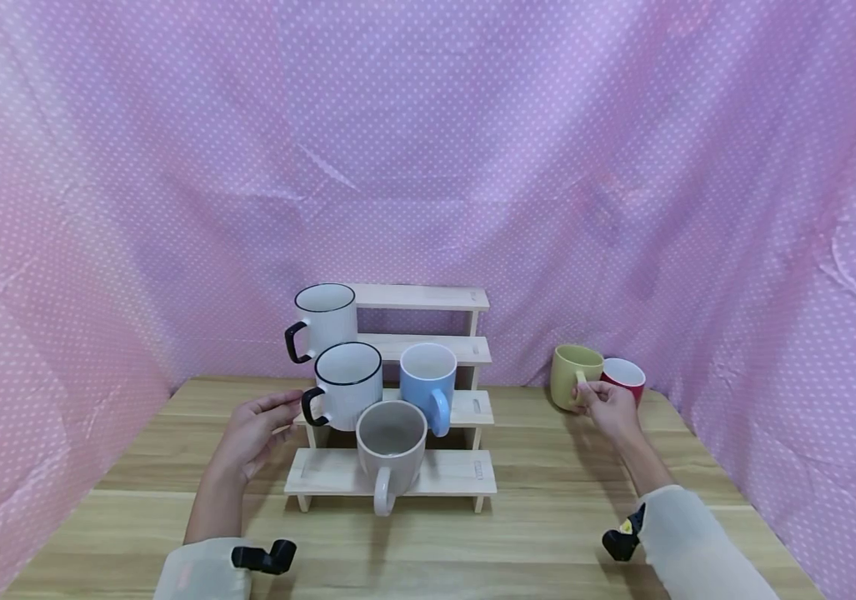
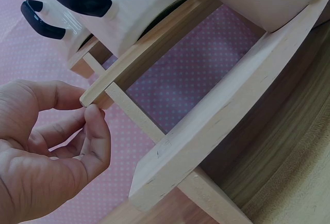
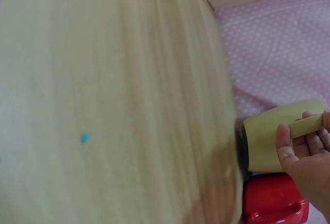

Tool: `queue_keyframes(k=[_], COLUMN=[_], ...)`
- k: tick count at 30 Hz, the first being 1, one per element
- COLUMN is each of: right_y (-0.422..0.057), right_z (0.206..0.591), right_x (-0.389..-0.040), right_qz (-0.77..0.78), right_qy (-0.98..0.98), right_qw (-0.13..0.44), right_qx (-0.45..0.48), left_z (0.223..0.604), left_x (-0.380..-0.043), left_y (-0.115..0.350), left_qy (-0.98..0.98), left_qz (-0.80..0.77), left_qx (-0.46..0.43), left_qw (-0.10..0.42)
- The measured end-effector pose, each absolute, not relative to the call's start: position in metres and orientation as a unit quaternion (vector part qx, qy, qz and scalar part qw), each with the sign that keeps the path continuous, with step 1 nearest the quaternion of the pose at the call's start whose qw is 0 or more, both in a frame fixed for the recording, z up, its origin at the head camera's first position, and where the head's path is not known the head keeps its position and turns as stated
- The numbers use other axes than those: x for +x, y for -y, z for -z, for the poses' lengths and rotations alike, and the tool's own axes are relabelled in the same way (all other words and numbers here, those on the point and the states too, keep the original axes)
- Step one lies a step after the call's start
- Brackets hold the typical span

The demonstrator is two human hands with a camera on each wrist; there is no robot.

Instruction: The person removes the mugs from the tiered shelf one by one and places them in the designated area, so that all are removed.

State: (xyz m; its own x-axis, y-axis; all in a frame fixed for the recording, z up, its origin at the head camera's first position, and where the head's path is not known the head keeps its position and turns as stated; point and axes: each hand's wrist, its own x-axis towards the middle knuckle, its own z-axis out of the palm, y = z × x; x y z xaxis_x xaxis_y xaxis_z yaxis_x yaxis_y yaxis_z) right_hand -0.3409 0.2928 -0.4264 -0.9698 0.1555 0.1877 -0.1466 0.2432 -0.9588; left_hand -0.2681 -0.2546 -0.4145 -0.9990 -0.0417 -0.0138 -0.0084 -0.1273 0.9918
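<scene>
My left hand (image 1: pixel 253 433) is at the left end of a stepped wooden rack (image 1: pixel 311 471), its thumb and fingertips pinching a board's end (image 2: pixel 88 100). With my right hand (image 1: pixel 611 408) I hold the handle of a yellow-green mug (image 1: pixel 566 379), which stands upright close over the table. A red mug (image 3: pixel 273 199) with a white inside is right beside it, partly behind my hand in the head view. On the rack are a white mug (image 1: pixel 330 325) with black rim and handle, a second such mug (image 1: pixel 352 392), a light blue mug (image 1: pixel 423 392) and a beige mug (image 1: pixel 392 454).
The rack stands mid-table on a wood-grain tabletop (image 1: pixel 540 517). Its top board (image 1: pixel 420 296) shows bare to the right of the rear white mug. A pink dotted cloth (image 1: pixel 428 167) hangs behind and at both sides, near the table's back edge.
</scene>
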Motion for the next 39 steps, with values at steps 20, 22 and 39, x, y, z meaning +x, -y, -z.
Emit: queue_keyframes(k=[20, 22, 39], right_y=[-0.309, -0.313, -0.319], right_z=[0.440, 0.441, 0.440], right_x=[-0.343, -0.344, -0.343], right_qz=[-0.668, -0.686, -0.704], right_qy=[0.743, 0.727, 0.709], right_qw=[0.034, 0.017, -0.009], right_qx=[0.022, 0.024, 0.037], left_z=[0.413, 0.412, 0.412], left_x=[-0.268, -0.268, -0.266], left_y=[0.254, 0.254, 0.253], left_qy=[0.663, 0.664, 0.668], left_qz=[0.749, 0.747, 0.744], left_qx=[0.016, 0.018, 0.022], left_qw=[0.014, 0.015, 0.012])
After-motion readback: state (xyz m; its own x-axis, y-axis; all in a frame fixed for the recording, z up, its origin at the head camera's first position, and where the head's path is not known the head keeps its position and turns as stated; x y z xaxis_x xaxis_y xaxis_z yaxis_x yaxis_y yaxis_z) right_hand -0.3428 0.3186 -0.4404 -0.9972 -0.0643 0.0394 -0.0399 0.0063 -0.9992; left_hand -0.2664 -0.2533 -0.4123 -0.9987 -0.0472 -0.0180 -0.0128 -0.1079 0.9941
